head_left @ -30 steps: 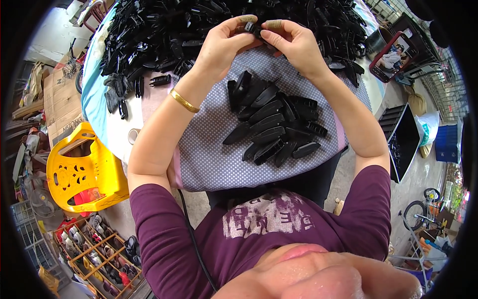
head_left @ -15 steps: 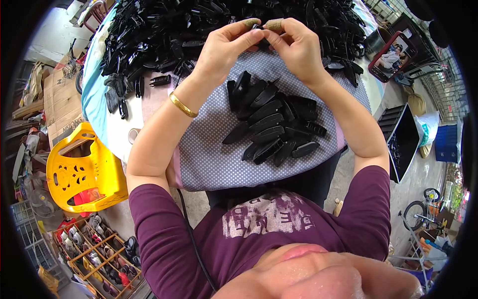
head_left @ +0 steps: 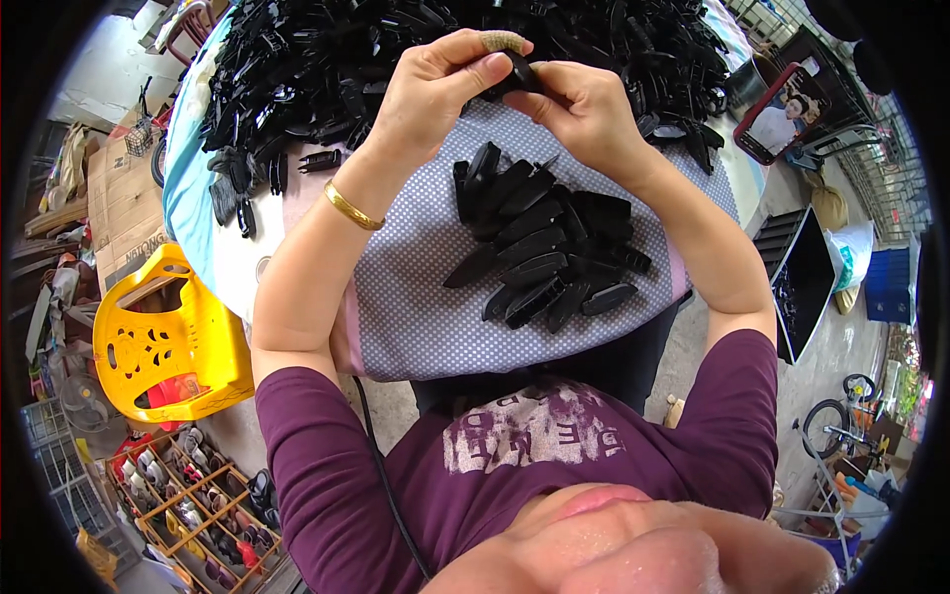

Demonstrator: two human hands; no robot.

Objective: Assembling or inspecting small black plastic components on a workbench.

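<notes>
A black plastic hair clip (head_left: 522, 75), long and curved, is held between my two hands above the far part of the cloth. My left hand (head_left: 432, 94) pinches its upper end with thumb and forefinger; a tan finger cover (head_left: 503, 42) sits on that forefinger. My right hand (head_left: 592, 114) grips the clip's other side with bent fingers, its thumb just below. Closer to me, a small heap of similar black clips (head_left: 534, 243) lies on the grey dotted cloth (head_left: 416, 317). Behind my hands spreads a large pile of black clips (head_left: 327, 69).
Left of the table stands a yellow plastic chair (head_left: 163, 342), with a shoe rack (head_left: 198, 505) below it. A phone (head_left: 782, 114) showing a picture is at the table's right edge. Beyond my right arm is a black bin (head_left: 792, 282) with dark pieces inside.
The clip has turned and shows more of its length between my hands. My right hand has shifted slightly down, its thumb lower and its covered forefinger tip now hidden. The phone's picture differs.
</notes>
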